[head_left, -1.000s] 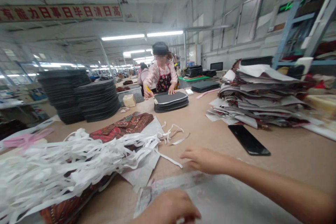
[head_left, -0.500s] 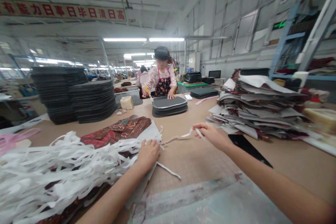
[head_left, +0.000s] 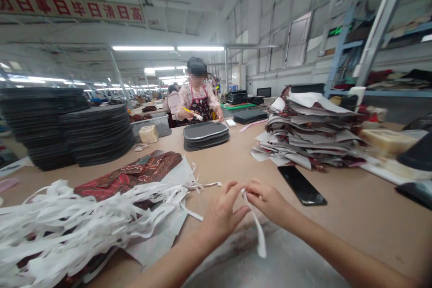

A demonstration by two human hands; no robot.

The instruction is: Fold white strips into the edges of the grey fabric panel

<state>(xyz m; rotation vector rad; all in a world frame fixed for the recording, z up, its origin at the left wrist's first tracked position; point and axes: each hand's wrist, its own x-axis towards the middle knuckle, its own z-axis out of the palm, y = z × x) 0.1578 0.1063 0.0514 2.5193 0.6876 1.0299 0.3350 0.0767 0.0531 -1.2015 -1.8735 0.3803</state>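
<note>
Near the middle of the table's front, my two hands meet at a narrow white fabric strip [head_left: 259, 231], whose loose end hangs toward me. My right hand [head_left: 270, 198] pinches its upper part with bent fingers. My left hand [head_left: 221, 211] has its fingertips on the strip at the same spot, with the thumb lower and apart; its exact grip is partly hidden. To the left lies a tangled heap of white strips [head_left: 101, 220] over red-brown patterned fabric [head_left: 135, 173] and pale backing sheets [head_left: 158, 234].
Right of my hands lies a black phone [head_left: 301, 184]. Behind it rises a loose stack of pale-backed fabric pieces [head_left: 303, 128]. Dark panel stacks [head_left: 101, 132] stand on the left. Across the table, a co-worker [head_left: 195, 94] holds a brush [head_left: 194, 113] behind a smaller panel stack [head_left: 206, 132].
My left hand has left the strip heap and come right to join my right hand. My right hand has drawn nearer with the strip. The view has turned slightly right.
</note>
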